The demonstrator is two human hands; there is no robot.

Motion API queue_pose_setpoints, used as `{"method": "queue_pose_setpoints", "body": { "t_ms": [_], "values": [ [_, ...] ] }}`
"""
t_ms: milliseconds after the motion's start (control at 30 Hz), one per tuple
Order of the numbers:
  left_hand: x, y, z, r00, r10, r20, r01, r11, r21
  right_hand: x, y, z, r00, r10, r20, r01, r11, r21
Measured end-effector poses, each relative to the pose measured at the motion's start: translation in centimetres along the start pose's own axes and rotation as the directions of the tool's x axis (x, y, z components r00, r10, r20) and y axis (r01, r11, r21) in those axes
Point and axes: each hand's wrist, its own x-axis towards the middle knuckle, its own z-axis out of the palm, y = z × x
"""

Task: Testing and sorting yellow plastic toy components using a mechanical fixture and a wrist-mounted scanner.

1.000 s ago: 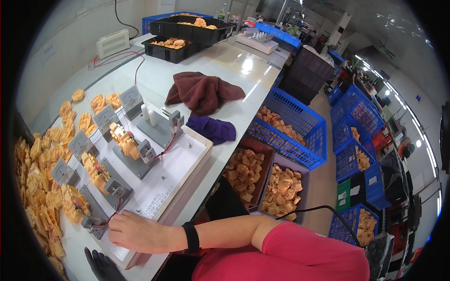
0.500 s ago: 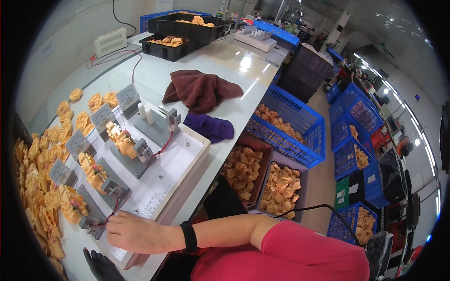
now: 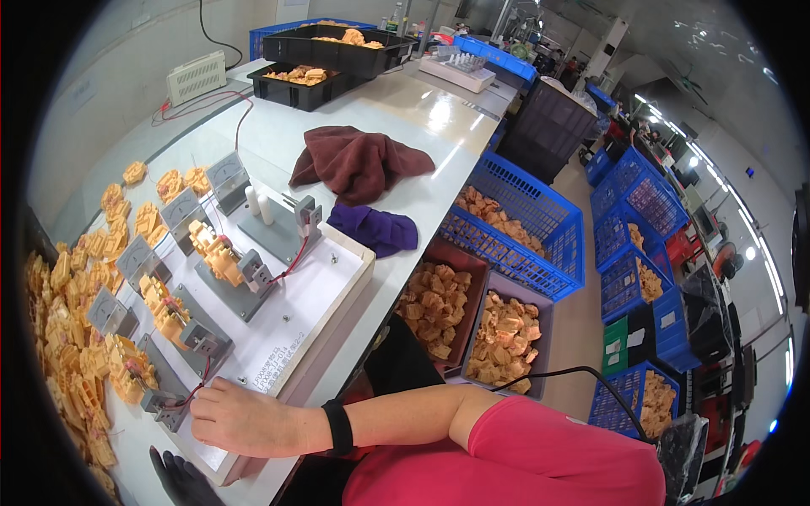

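Note:
My right hand (image 3: 245, 419), with a black band on its wrist, rests at the near corner of a white test board (image 3: 295, 316). Its fingers are curled closed beside the grey block and red wire of the nearest fixture (image 3: 164, 405); the fingertips are hidden. A yellow plastic part (image 3: 128, 369) sits on that fixture, below a small dial meter (image 3: 112, 312). Two more yellow parts, a middle one (image 3: 164, 310) and a farther one (image 3: 217, 253), sit on similar fixtures. At the lower left is my left hand (image 3: 181, 479) in a black glove, fingers stretched out, holding nothing visible.
Loose yellow parts (image 3: 72, 363) pile along the left. Behind the board lie a brown cloth (image 3: 359, 160) and a purple cloth (image 3: 375, 229). Black trays (image 3: 304, 91) of parts stand at the back. Right of the table are a blue crate (image 3: 553, 261) and a grey bin (image 3: 540, 363).
The whole view shifts very slightly. Both hands and the parts on the fixtures stay in place.

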Motion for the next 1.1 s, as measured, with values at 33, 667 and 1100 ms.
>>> {"method": "queue_pose_setpoints", "body": {
  "t_ms": [33,667,1100],
  "values": [
    [-0.03,0.02,0.01,1.000,0.000,0.000,0.000,1.000,0.000,0.00,-0.02,0.04,1.000,0.002,-0.004,-0.002,1.000,0.006],
    [-0.14,0.02,0.03,1.000,0.009,-0.019,-0.009,1.000,0.002,-0.06,-0.08,-0.09,1.000,-0.003,0.031,0.003,1.000,0.002],
    [-0.20,0.11,0.04,1.000,-0.001,-0.015,0.001,1.000,-0.017,-0.07,-0.15,0.09,1.000,0.012,-0.013,-0.011,1.000,0.016]
  ]
}}
